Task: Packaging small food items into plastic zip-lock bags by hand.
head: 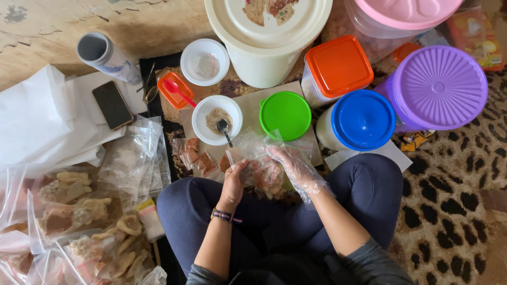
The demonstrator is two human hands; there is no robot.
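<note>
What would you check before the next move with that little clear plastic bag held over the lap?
1. Small clear plastic bag held by both hands: ok.
2. Right hand covered by a thin clear glove: ok.
3. Left hand gloved: not ok, it is bare.
4. Bag mouth open wide enough: cannot tell.
5. White round bowl of brownish paste, dark spoon resting in it, just beyond the hands: ok.
6. Green round lid shut on its tub: ok.

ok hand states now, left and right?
Left hand: closed, pinching the edge of the small clear plastic bag.
Right hand: in a clear disposable glove, fingers at the same bag; grip cannot be told.
</note>
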